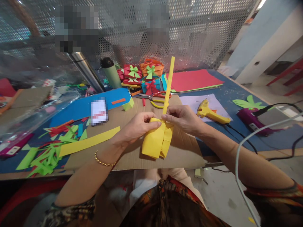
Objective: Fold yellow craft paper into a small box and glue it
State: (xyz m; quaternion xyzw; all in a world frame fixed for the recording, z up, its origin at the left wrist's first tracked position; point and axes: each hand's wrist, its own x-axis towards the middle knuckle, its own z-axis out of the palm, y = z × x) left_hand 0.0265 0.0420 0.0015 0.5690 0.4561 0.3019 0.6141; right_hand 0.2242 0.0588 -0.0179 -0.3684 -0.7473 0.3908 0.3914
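Note:
A folded yellow paper piece (152,140) hangs above the cardboard sheet (132,159), gripped near its top edge by my left hand (142,123). The fingers and thumb of my right hand (178,117) are pinched at the base of a narrow yellow strip (169,82), which rises upright from the top of the folded piece. Both hands are close together, with the thumbs pointing toward each other. Where the strip meets the folded paper is partly hidden by my fingers. A longer yellow strip (90,141) lies to the left, beside my left forearm.
A yellow glue gun (211,114) lies on a pale sheet at right, near a white cable (239,157). Scissors (157,102), small paper bags (150,73) and a bottle (110,72) stand or lie behind. Green scraps (47,157) are at left.

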